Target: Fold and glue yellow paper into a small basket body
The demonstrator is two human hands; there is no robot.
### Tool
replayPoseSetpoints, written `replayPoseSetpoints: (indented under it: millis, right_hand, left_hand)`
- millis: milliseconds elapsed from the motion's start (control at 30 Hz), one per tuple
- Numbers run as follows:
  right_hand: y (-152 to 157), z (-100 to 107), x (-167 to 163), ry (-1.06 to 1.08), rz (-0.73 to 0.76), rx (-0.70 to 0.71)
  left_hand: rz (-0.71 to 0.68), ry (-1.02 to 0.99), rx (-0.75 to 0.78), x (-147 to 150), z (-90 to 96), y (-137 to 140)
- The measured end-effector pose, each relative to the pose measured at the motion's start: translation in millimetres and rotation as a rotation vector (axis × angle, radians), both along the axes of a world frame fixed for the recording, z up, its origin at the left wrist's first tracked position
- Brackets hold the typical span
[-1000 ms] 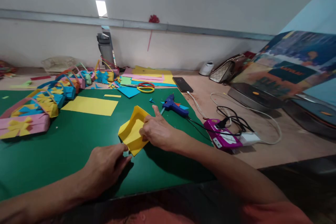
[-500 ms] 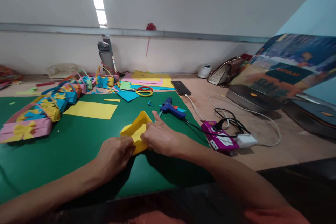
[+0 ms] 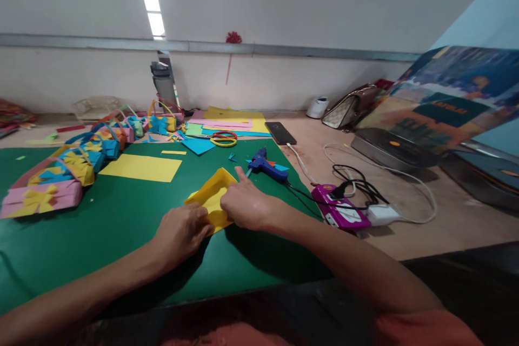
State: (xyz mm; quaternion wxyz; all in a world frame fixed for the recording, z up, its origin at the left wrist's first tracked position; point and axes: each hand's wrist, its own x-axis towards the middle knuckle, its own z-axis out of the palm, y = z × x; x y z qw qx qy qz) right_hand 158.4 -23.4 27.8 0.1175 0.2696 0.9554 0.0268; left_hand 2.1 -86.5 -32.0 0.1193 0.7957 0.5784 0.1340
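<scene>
A yellow paper box [image 3: 214, 203], partly folded with its sides raised, lies on the green mat [image 3: 133, 238] between my hands. My left hand [image 3: 186, 227] is closed on its near left side, fingers bent over the paper. My right hand [image 3: 245, 203] grips the right end, with the thumb sticking up and the other fingers curled into the box. Just beyond the right hand lies a blue glue gun [image 3: 267, 166]. A flat yellow paper sheet [image 3: 141, 167] rests on the mat to the left.
Several small paper baskets [image 3: 42, 197] with bows line the left side. Scissors [image 3: 223, 139] and coloured paper sheets [image 3: 227, 119] lie at the back. To the right are a phone [image 3: 280, 133], a purple power strip [image 3: 339, 208] with tangled cables, and a handbag [image 3: 351, 108].
Both hands stay on the yellow box and have shifted only slightly, the right hand's fingers pressing at its inside. The whole view has moved a little.
</scene>
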Motion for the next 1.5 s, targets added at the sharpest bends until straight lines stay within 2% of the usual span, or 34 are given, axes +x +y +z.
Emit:
replayPoseSetpoints:
  millis: [167, 567, 900, 1000, 1133, 1200, 1300, 1500]
  right_hand:
    - [-2.7, -1.7, -2.3, -0.024, -0.044, 0.029]
    - [-5.3, -8.8, -6.7, 0.043, -0.077, 0.071]
    - [-12.1, -3.6, -4.0, 0.057, -0.097, 0.049]
    - [-16.2, -6.8, -2.8, 0.091, -0.055, 0.121]
    - [-24.9, -13.4, -4.3, 0.146, 0.077, 0.377]
    - [-29.8, -15.6, -5.0, 0.196, 0.155, 0.460]
    - [-35.0, -16.0, -4.2, 0.266, 0.223, 0.461]
    - [-40.2, -18.5, 2.2, 0.323, 0.206, 0.345]
  left_hand:
    - [0.038, 0.009, -0.011, -0.2, 0.0, 1.8]
    - [0.011, -0.079, -0.038, -4.0, -4.0, 1.5]
    - [0.063, -0.156, -0.082, -19.6, -1.6, -1.9]
    - [0.071, -0.139, -0.065, -20.0, -2.2, -2.7]
    - [0.092, -0.124, -0.061, -20.0, -4.8, -3.4]
    - [0.095, -0.134, -0.065, -20.1, -6.1, -3.3]
    - [0.082, -0.143, -0.072, -20.2, -7.5, -2.7]
    - [0.097, -0.118, -0.052, -19.9, -6.1, -3.2]
